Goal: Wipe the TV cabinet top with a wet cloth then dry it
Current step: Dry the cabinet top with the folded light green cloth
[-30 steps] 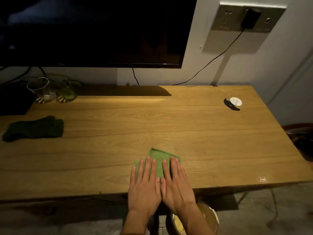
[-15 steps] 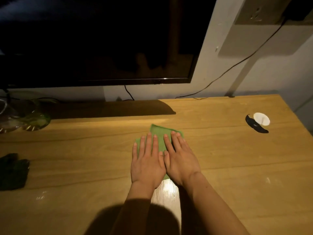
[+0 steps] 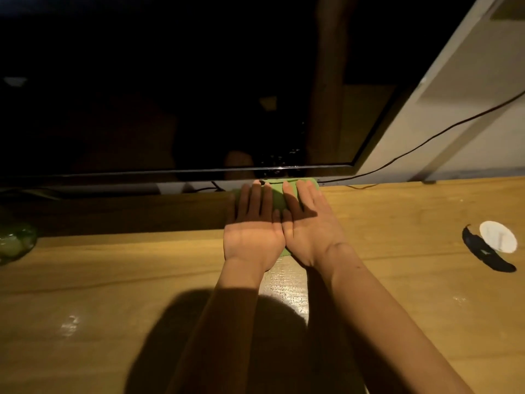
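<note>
Here, working left to right, I note a green glass dish (image 3: pixel 15 245) at the cabinet top's (image 3: pixel 113 280) far left edge, contents unreadable. My left hand (image 3: pixel 254 223) and right hand (image 3: pixel 308 226) lie flat side by side, fingers extended and nearly together, pinning the green cloth (image 3: pixel 277 194) at the back edge under the TV (image 3: pixel 176 86). I judge both palms spread pressure for the wet pass; a white disc (image 3: pixel 497 236) lies far right.

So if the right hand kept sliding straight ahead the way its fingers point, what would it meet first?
Probably the wall under the TV: the right hand and green cloth look nearly at the cabinet top's back edge, though depth is unclear.
</note>
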